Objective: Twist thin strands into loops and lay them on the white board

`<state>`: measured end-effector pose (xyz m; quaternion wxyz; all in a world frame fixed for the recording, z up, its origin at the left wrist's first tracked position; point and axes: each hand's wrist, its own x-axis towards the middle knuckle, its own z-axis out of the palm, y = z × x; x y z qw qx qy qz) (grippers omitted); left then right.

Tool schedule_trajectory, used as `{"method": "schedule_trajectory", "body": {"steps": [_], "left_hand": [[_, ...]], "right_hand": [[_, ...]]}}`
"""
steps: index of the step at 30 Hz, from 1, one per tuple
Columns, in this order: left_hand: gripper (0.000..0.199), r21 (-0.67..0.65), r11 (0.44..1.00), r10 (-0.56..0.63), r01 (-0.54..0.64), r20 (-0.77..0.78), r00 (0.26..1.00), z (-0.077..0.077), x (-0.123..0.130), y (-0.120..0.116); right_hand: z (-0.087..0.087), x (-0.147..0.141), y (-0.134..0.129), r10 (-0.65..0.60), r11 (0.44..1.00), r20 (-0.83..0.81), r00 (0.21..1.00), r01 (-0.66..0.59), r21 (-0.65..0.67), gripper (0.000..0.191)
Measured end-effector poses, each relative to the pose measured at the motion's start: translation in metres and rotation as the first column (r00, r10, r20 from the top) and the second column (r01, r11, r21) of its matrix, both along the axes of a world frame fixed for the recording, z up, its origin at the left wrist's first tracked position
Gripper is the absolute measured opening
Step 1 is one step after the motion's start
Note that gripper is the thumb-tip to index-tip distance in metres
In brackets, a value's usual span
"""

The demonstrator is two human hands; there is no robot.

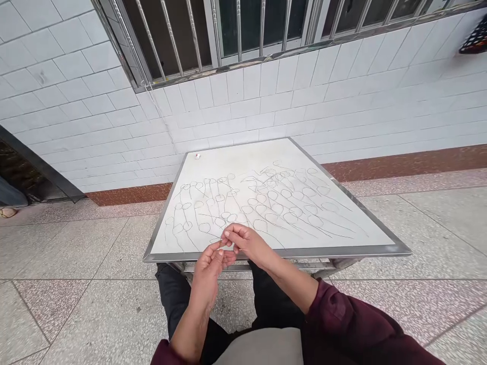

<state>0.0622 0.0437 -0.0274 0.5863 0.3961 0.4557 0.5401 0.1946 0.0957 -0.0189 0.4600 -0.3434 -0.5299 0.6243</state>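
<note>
Many thin dark wires, bent into loops with long tails, lie spread over the white tabletop. At the table's near edge my left hand is closed in a pinch, thumb against fingers. My right hand pinches just above and right of it, the fingertips of both hands nearly touching. Whatever is between the fingers is too thin and small to make out. Several looped wires lie just beyond my hands.
A small red and white object sits at the table's far left corner. Behind the table stands a white tiled wall with a barred window. A dark patterned item is at the upper right.
</note>
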Motion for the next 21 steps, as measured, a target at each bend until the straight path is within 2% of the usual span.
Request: {"method": "schedule_trajectory", "body": {"steps": [2, 5, 7, 10, 13, 16, 21], "left_hand": [[0.026, 0.020, 0.999, 0.046, -0.046, -0.020, 0.999, -0.003, 0.001, 0.005], [0.027, 0.037, 0.996, 0.088, -0.086, -0.064, 0.994, -0.009, 0.001, 0.009], [0.030, 0.056, 0.994, 0.103, -0.097, -0.117, 0.988, -0.011, 0.000, 0.009], [0.029, 0.088, 0.991, 0.117, -0.100, -0.206, 0.972, -0.011, -0.001, 0.006], [0.026, 0.120, 0.989, 0.121, -0.092, -0.266, 0.956, -0.010, 0.002, 0.003], [0.027, 0.153, 0.986, 0.111, -0.069, -0.288, 0.951, -0.010, 0.006, 0.002], [0.029, 0.191, 0.981, 0.097, -0.036, -0.319, 0.943, -0.014, 0.008, 0.001]], "right_hand": [[-0.008, -0.005, -0.001, -0.029, 0.999, 0.044, 0.999, 0.027, 0.048, 0.024], [-0.015, -0.007, 0.001, -0.194, 0.974, 0.092, 0.977, 0.181, 0.137, 0.020], [-0.015, -0.005, 0.003, -0.236, 0.962, 0.126, 0.963, 0.214, 0.168, 0.017], [-0.012, -0.002, 0.005, -0.212, 0.974, 0.134, 0.968, 0.197, 0.116, 0.018], [-0.011, -0.004, 0.005, -0.218, 0.976, 0.022, 0.976, 0.218, 0.012, 0.026], [-0.013, -0.007, 0.004, -0.237, 0.971, -0.065, 0.969, 0.236, -0.030, 0.034], [-0.013, -0.007, 0.001, -0.182, 0.983, 0.039, 0.982, 0.182, 0.002, 0.020]]}}
